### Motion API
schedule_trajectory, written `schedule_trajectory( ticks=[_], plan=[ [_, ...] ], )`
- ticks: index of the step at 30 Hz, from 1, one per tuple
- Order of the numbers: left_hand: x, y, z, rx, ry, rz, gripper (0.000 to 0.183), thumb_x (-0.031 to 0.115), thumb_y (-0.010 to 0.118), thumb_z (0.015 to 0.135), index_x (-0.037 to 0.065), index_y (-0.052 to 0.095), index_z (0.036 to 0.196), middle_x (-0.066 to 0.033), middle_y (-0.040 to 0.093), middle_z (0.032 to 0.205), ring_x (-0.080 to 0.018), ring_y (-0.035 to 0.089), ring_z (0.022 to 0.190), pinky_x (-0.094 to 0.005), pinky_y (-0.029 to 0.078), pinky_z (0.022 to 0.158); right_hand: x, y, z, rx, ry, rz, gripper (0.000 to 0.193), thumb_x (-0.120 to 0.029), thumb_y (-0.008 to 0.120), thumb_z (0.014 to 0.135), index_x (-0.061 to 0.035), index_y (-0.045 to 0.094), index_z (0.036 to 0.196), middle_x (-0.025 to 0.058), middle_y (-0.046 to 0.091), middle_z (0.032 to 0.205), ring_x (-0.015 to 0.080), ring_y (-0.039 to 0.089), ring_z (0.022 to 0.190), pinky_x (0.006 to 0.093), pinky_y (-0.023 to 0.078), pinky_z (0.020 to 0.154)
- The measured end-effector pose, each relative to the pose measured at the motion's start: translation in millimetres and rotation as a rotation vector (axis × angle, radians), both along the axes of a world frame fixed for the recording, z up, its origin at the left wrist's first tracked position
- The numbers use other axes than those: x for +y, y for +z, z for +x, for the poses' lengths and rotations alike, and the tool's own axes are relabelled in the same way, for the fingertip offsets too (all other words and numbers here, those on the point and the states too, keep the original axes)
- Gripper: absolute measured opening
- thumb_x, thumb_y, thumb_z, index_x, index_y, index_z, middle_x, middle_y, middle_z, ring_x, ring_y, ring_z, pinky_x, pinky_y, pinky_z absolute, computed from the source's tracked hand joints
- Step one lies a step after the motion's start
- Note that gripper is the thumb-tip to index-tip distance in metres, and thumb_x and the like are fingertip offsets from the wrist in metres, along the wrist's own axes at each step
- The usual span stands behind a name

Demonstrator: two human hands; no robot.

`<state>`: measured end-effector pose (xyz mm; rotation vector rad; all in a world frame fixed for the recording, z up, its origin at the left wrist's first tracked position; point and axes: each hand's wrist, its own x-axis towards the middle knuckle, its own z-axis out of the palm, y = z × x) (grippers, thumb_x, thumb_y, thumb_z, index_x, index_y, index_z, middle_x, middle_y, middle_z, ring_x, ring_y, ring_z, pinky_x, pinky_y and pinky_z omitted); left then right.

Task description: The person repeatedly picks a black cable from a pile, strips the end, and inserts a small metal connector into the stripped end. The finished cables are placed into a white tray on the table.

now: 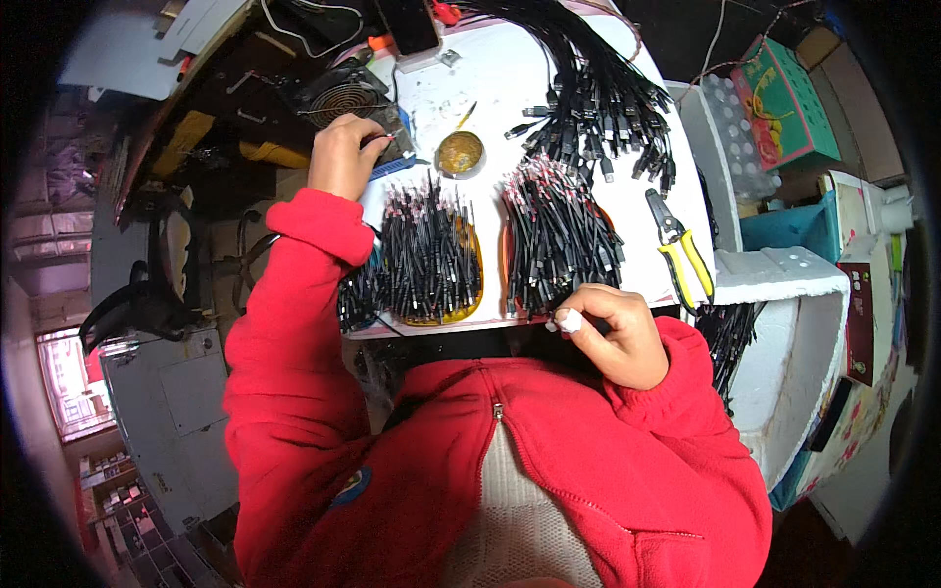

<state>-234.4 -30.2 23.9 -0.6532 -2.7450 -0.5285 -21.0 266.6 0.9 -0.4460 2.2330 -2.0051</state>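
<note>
My left hand (343, 157) is raised at the far left of the white table, beside a dark fan (343, 103). Its fingers are closed in a pinch; a tiny reddish tip shows beyond them, too small to name. My right hand (619, 338) is at the table's near edge, fingers curled and white wrapping on a digit tip. What it grips, if anything, is hidden. It is nearest to a pile of short black cables (559, 240) with reddish wire ends pointing away from me. A second cable pile (426, 255) lies left of it in a yellow-rimmed tray (479, 265).
A round tin of amber material (459, 154) stands behind the piles. Yellow-handled wire strippers (686, 255) lie at the right. Many black cables with metal plugs (608, 118) spread over the far right. White foam boxes (784, 265) adjoin the table's right side.
</note>
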Motion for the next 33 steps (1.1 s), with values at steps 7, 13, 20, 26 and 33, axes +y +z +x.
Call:
schedule_trajectory(
  ticks=[7, 13, 20, 26, 33],
  plan=[
    [-49.5, -15.0, -29.3, 0.028, 0.06, -0.121, 0.01, 0.004, 0.071, 0.073, 0.001, 0.07, 0.082, -0.0161, 0.063, 0.082, -0.0346, 0.062, 0.077, -0.0405, 0.049, 0.07, -5.5, 0.0, 2.4, 0.004, 0.021, 0.026, 0.008, -0.006, 0.06, 0.087, 0.0014, 0.063, 0.087, 0.0086, 0.058, 0.072, 0.015, 0.053, 0.057, 0.027, 0.042, 0.053],
    [-55.5, -33.0, -43.1, 0.037, 0.029, -0.284, 0.005, 0.003, 0.067, 0.076, 0.002, 0.067, 0.08, -0.0168, 0.059, 0.083, -0.0367, 0.061, 0.078, -0.0433, 0.049, 0.069, -5.2, -1.7, -1.0, -0.037, 0.037, 0.018, 0.01, -0.008, 0.06, 0.088, 0.0013, 0.062, 0.087, 0.0086, 0.058, 0.072, 0.0155, 0.053, 0.057, 0.0271, 0.042, 0.053],
    [-43.4, -32.2, -42.7, 0.018, 0.053, -0.417, 0.008, 0.004, 0.058, 0.079, 0.003, 0.065, 0.076, -0.0167, 0.058, 0.086, -0.0373, 0.063, 0.078, -0.0442, 0.051, 0.07, -5.7, -5.0, -5.5, -0.059, 0.04, 0.038, 0.011, -0.009, 0.06, 0.089, 0.0011, 0.062, 0.086, 0.0081, 0.057, 0.071, 0.0144, 0.052, 0.057, 0.0267, 0.042, 0.053],
    [-36.8, -28.2, -41.6, 0.013, 0.042, -0.522, 0.01, 0.007, 0.056, 0.079, 0.003, 0.065, 0.076, -0.017, 0.059, 0.09, -0.0367, 0.064, 0.079, -0.0443, 0.052, 0.071, -6.2, -6.1, -7.6, -0.081, 0.042, 0.044, 0.011, -0.009, 0.06, 0.089, 0.0007, 0.062, 0.086, 0.0077, 0.056, 0.07, 0.0137, 0.051, 0.057, 0.0262, 0.041, 0.052],
    [-35.8, -32.6, -40.9, 0.043, 0.035, -0.523, 0.008, 0.006, 0.058, 0.077, 0.003, 0.065, 0.077, -0.0167, 0.059, 0.091, -0.037, 0.064, 0.077, -0.0444, 0.052, 0.07, -6.4, -6.5, -7.2, -0.057, 0.041, 0.049, 0.011, -0.01, 0.06, 0.089, 0.0008, 0.061, 0.085, 0.0079, 0.056, 0.07, 0.0146, 0.051, 0.057, 0.0273, 0.041, 0.052]
  ],
)
